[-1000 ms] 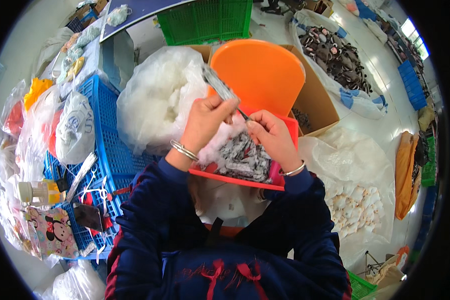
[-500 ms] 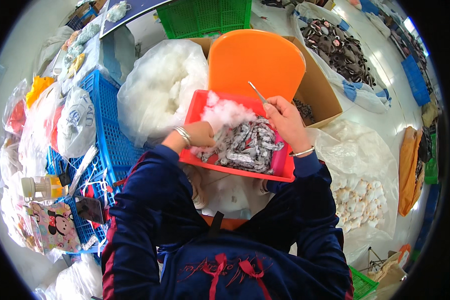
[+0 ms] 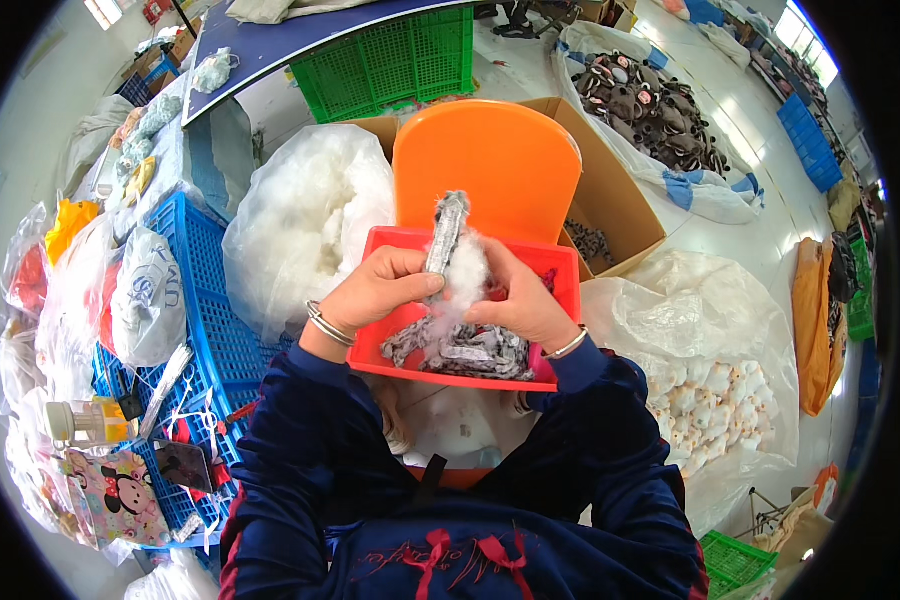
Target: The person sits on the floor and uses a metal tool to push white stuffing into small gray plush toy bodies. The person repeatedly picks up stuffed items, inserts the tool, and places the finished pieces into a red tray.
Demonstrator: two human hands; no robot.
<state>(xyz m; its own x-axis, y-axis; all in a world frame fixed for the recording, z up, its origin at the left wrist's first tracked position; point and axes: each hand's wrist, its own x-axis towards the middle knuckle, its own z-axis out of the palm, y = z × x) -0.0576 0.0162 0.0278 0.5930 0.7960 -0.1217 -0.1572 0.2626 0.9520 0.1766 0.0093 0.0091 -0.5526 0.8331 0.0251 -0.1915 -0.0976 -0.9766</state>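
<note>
Two bare hands work over one red tray, a bracelet on each wrist, two in all. The left hand pinches one grey fluffy strip between thumb and fingers, its free end pointing to the far side. The right hand, thumb and fingers a little spread, holds one white tuft against the strip's right side. Both strip and tuft are raised above the tray. More grey pieces lie in the tray's near part, too tangled to count.

One orange panel stands just beyond the tray, with one open cardboard box behind it and to the right. Left of the tray sits one clear bag of white filling; to the right, one clear sheet carries many small white pieces. Far right, one sack holds a heap of dark plush pieces. Three green crates show: one far, one near right, one at the far right edge. On the left, one bottle and one phone rest by a blue crate.
</note>
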